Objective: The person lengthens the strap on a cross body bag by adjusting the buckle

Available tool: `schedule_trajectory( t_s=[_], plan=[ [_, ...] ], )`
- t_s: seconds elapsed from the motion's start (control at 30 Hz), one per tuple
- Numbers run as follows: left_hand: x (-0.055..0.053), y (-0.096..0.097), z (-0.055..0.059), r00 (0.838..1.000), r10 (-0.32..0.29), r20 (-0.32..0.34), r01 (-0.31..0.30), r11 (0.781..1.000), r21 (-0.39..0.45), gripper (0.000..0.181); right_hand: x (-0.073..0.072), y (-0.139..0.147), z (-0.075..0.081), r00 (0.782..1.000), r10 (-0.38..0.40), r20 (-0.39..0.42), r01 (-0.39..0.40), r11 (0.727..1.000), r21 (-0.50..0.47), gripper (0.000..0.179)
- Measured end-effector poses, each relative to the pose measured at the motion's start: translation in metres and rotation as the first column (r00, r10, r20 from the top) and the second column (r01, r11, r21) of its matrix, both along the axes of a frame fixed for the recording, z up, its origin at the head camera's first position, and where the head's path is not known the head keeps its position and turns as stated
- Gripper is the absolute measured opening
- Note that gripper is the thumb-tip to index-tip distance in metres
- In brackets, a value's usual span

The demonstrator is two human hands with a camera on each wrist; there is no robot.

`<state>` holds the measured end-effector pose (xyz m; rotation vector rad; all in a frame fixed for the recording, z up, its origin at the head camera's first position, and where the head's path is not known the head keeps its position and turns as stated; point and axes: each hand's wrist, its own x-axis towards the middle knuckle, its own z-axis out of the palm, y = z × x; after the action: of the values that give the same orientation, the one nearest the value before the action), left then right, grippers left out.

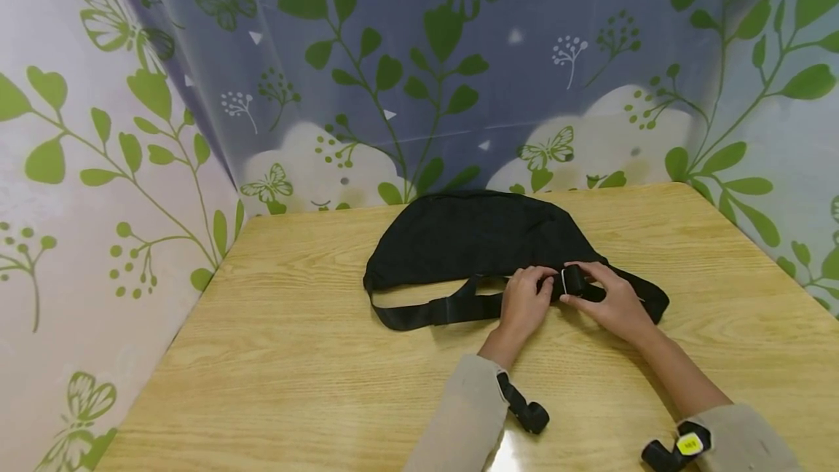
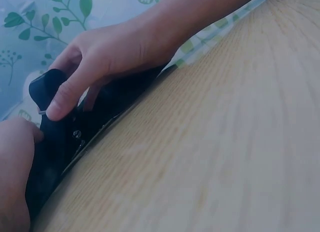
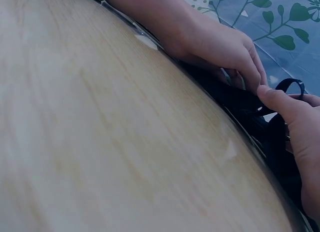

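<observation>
A black waist bag [image 1: 472, 235] lies on the table with its black strap [image 1: 406, 315] looped along the front edge. At the strap's right part my left hand [image 1: 524, 301] pinches the webbing between thumb and fingers. Just beside it, my right hand [image 1: 612, 301] holds a raised loop of strap [image 1: 573, 280] with a thin, light-coloured edge or ring at its left side. In the left wrist view the right thumb presses this black loop [image 2: 47, 86]. Seen from the right wrist, both hands nearly meet over the strap; what the fingertips cover is hidden.
The wooden table [image 1: 282, 370] extends around the bag. Behind it hangs a patterned curtain [image 1: 367, 35] with leaves and butterflies, close to the table's back edge. Both wrists wear black camera straps [image 1: 524, 406] over beige sleeves.
</observation>
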<state>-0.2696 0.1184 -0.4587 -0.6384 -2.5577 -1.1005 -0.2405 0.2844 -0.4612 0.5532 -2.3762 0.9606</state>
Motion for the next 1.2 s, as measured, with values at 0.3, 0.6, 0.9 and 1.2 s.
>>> schedule_trajectory(
  t_s=[0.3, 0.6, 0.9, 1.2],
  plan=[
    [0.0002, -0.0006, -0.0002, 1.000, 0.023, 0.003, -0.023, 1.000, 0.009, 0.014, 0.0012, -0.0002, 0.0010, 1.000, -0.027, 0.014, 0.027, 1.000, -0.010, 0.053],
    [0.0011, -0.0015, -0.0003, 1.000, -0.020, 0.001, 0.020, 0.999, 0.028, 0.016, 0.0013, -0.0005, -0.0004, 0.999, -0.016, 0.036, 0.016, 1.000, -0.001, 0.053],
    [0.0001, -0.0004, -0.0016, 0.999, 0.029, -0.020, -0.028, 0.998, 0.054, 0.014, 0.0007, 0.0007, 0.0002, 1.000, -0.013, -0.020, 0.012, 0.999, -0.048, 0.055],
    [0.0001, 0.0002, 0.0001, 1.000, 0.001, -0.007, -0.001, 0.999, 0.039, 0.014, 0.0021, 0.0002, 0.0014, 0.995, -0.038, 0.090, 0.039, 0.999, -0.006, 0.051]
  ],
)
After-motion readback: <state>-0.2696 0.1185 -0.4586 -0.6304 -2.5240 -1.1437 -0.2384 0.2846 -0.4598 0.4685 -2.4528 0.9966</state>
